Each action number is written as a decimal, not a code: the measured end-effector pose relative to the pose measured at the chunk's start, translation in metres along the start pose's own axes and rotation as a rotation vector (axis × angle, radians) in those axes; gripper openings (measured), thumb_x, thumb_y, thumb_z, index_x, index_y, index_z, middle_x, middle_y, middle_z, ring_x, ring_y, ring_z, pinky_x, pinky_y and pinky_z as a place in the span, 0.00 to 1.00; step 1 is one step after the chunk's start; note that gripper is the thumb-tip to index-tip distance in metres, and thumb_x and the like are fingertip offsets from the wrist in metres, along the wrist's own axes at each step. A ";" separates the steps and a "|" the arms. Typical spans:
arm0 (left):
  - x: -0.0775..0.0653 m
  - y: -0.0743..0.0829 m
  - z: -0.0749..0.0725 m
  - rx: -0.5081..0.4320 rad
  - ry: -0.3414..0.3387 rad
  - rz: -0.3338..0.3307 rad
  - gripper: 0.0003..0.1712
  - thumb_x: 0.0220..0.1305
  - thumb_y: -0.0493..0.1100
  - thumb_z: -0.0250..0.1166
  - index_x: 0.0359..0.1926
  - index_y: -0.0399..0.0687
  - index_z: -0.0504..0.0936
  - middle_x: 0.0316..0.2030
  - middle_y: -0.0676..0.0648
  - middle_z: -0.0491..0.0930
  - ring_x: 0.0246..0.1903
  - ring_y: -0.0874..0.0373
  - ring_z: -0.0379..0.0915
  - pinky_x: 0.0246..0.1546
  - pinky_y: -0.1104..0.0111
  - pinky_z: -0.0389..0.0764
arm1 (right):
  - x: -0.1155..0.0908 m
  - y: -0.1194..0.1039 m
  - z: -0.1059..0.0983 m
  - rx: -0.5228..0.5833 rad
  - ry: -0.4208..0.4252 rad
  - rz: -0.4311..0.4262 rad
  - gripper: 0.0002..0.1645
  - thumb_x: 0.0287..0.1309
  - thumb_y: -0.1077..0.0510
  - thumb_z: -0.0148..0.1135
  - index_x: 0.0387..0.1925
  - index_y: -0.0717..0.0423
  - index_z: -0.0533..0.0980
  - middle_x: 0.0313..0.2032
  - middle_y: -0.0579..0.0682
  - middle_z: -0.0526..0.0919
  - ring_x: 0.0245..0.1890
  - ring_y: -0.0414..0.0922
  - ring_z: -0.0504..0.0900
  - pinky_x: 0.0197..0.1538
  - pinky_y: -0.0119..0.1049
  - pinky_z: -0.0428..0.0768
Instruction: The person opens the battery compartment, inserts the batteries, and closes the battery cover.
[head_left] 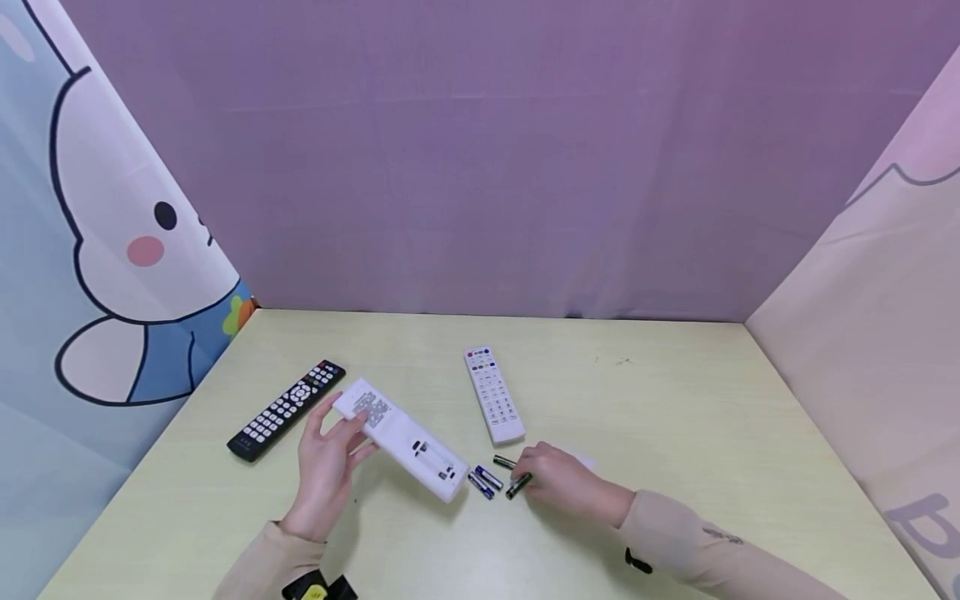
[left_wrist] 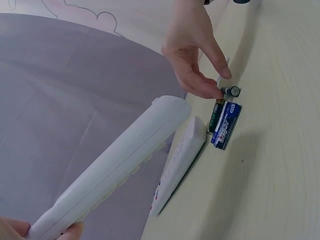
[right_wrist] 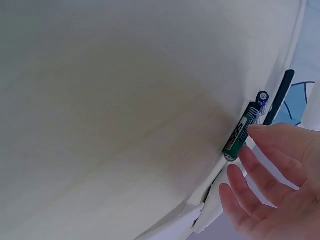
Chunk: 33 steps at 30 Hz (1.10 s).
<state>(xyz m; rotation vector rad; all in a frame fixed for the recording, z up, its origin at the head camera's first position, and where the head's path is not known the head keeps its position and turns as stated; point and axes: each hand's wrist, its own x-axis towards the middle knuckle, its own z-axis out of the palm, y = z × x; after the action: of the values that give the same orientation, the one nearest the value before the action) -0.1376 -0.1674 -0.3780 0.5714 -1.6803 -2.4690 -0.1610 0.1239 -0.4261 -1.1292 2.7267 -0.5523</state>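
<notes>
My left hand (head_left: 325, 479) grips one end of a white remote control (head_left: 390, 433) and holds it tilted above the table, back face up. Its battery compartment (head_left: 433, 460) is uncovered, with springs showing. My right hand (head_left: 558, 479) is low over the table, fingers loosely bent, fingertips right at a green battery (right_wrist: 241, 131). In the left wrist view its thumb stands apart from that battery. Another green battery (left_wrist: 216, 116) lies beside two blue batteries (head_left: 484, 482), partly behind the fingers in the head view.
A second white remote (head_left: 493, 396) lies buttons up behind the batteries. At the left is a black remote (head_left: 287, 410). A thin white piece (head_left: 583, 460) shows behind my right hand. A purple cloth (head_left: 480, 167) hangs along the table's back edge.
</notes>
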 end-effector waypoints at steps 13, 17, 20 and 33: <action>0.001 -0.003 -0.002 0.017 -0.013 -0.005 0.31 0.60 0.30 0.52 0.62 0.47 0.51 0.34 0.56 0.78 0.34 0.60 0.78 0.41 0.66 0.80 | 0.003 -0.003 0.005 -0.029 -0.058 -0.030 0.10 0.41 0.65 0.65 0.30 0.55 0.80 0.28 0.42 0.76 0.30 0.36 0.73 0.37 0.27 0.77; 0.001 -0.003 -0.002 0.015 -0.012 -0.007 0.32 0.60 0.30 0.52 0.62 0.47 0.51 0.34 0.56 0.78 0.34 0.60 0.78 0.41 0.66 0.80 | 0.003 -0.004 0.005 0.013 -0.069 -0.009 0.10 0.39 0.67 0.64 0.30 0.55 0.78 0.26 0.42 0.74 0.28 0.35 0.71 0.34 0.26 0.76; 0.000 -0.004 -0.002 0.013 -0.008 -0.009 0.32 0.60 0.30 0.52 0.62 0.47 0.51 0.33 0.56 0.78 0.34 0.60 0.78 0.40 0.66 0.80 | 0.003 -0.003 0.006 0.096 -0.068 0.029 0.11 0.38 0.67 0.64 0.30 0.55 0.76 0.26 0.41 0.74 0.26 0.33 0.70 0.31 0.24 0.75; 0.001 -0.005 -0.002 -0.003 0.002 -0.029 0.30 0.60 0.30 0.52 0.61 0.49 0.53 0.30 0.58 0.80 0.31 0.61 0.79 0.36 0.69 0.81 | -0.003 -0.009 -0.004 0.414 -0.017 0.074 0.18 0.42 0.69 0.59 0.40 0.58 0.73 0.27 0.45 0.77 0.27 0.34 0.73 0.30 0.24 0.76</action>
<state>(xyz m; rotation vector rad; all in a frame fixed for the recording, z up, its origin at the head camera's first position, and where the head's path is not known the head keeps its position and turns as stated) -0.1367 -0.1677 -0.3835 0.6018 -1.6795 -2.4895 -0.1540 0.1215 -0.4196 -0.9178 2.4621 -1.0284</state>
